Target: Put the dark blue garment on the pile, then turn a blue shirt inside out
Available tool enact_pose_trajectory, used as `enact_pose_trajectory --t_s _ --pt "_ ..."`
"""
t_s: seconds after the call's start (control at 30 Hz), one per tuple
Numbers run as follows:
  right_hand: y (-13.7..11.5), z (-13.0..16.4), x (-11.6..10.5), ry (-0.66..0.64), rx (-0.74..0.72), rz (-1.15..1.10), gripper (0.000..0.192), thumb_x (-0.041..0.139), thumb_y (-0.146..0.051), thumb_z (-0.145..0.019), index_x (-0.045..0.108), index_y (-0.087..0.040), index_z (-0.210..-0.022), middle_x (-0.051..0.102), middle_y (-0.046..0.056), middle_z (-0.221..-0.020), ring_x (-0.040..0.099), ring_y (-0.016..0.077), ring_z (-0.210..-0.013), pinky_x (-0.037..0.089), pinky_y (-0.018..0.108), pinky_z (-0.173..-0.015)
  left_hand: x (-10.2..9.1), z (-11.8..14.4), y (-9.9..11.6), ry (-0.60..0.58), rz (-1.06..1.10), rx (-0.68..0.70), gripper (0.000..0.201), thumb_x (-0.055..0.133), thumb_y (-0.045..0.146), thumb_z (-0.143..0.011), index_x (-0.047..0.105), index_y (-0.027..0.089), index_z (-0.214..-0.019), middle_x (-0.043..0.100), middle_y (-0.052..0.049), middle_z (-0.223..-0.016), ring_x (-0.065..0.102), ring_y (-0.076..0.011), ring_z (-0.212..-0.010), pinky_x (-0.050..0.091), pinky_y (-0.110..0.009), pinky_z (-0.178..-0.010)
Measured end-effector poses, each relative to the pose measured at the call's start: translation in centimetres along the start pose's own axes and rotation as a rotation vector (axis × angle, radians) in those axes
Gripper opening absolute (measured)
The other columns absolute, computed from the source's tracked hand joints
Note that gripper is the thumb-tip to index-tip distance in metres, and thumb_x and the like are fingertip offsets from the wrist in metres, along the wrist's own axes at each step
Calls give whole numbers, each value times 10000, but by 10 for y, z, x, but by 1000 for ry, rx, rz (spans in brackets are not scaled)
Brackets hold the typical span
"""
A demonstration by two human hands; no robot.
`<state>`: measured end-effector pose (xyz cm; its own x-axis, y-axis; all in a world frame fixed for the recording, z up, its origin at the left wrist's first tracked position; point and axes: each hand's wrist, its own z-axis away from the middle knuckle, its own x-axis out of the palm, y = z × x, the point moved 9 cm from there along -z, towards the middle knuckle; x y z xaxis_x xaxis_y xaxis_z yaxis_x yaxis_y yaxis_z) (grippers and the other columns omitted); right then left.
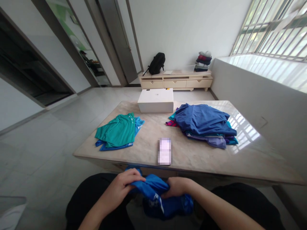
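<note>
Both my hands grip a crumpled blue garment (165,204) with white print, held over my lap just below the table's front edge. My left hand (121,187) pinches its left side and my right hand (177,187) holds its right side. On the marble table (240,156) lies a folded stack of green and blue shirts (118,131) at the left. A loose heap of blue and purple clothes (203,124) sits at the right.
A blurred flat object (165,151) lies near the table's front edge. A white box (155,100) stands at the far edge. Beyond are a low cabinet (176,81) with a black backpack (156,63) and folded clothes (202,61). A white wall runs along the right.
</note>
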<state>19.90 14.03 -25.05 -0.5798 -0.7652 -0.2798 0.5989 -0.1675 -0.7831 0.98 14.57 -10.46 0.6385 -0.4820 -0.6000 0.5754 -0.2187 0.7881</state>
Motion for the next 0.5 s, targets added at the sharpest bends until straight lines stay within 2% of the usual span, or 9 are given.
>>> enact_pose_trajectory --t_s 0.07,0.13,0.2,0.23,0.3,0.37,0.43,0.5 --pt "-1 5 0 -35 0 -18 345 921 -364 -529 618 -219 -453 477 -50 -430 577 189 -562 468 327 -672 -10 22 -13 175 63 15 246 611 417 -950 836 409 -1049 763 -38 -1183 685 -302 -1130 509 -372 -1027" --pt "-7 15 4 -111 -11 -83 357 944 -324 -486 612 -210 -425 477 -57 -403 534 158 -505 457 297 -615 -23 41 -29 375 135 12 279 598 504 -963 808 426 -1129 760 -24 -1249 683 -321 -1176 496 -410 -1089" --pt "-17 31 10 -208 -30 -203 304 969 -342 -452 720 -183 -524 596 -30 -475 544 145 -495 468 278 -584 -34 53 -48 569 202 -54 408 511 580 -998 733 400 -1288 762 -34 -1269 681 -328 -1204 464 -452 -1146" --pt "-23 40 13 -241 -45 -291 339 977 -379 -439 769 -167 -603 664 -6 -551 571 146 -513 488 274 -590 -35 56 -56 629 230 -105 487 453 620 -1010 689 369 -1354 766 -51 -1263 677 -332 -1217 453 -468 -1161" --pt "-38 56 15 -236 -95 -513 489 960 -508 -448 811 -151 -748 747 36 -720 635 152 -591 539 279 -661 -25 49 -67 615 261 -194 642 359 703 -1005 621 301 -1431 760 -93 -1274 653 -345 -1266 445 -484 -1172" --pt "-53 68 15 -164 -167 -744 636 924 -609 -466 811 -147 -887 773 66 -851 687 166 -696 566 304 -775 -3 34 -68 500 235 -220 756 351 781 -963 580 262 -1463 714 -131 -1352 600 -362 -1339 416 -495 -1197" --pt "-64 75 18 -81 -234 -936 707 928 -584 -501 789 -139 -1032 779 95 -930 714 185 -768 567 332 -838 18 26 -61 452 204 -194 826 353 809 -942 458 261 -1550 609 -156 -1487 541 -366 -1401 384 -507 -1220" --pt "-69 76 25 3 -278 -1100 652 946 -476 -551 768 -125 -1071 775 100 -905 711 188 -742 570 334 -808 36 30 -50 485 234 -123 834 305 791 -960 278 292 -1628 512 -163 -1569 504 -353 -1432 410 -503 -1201"
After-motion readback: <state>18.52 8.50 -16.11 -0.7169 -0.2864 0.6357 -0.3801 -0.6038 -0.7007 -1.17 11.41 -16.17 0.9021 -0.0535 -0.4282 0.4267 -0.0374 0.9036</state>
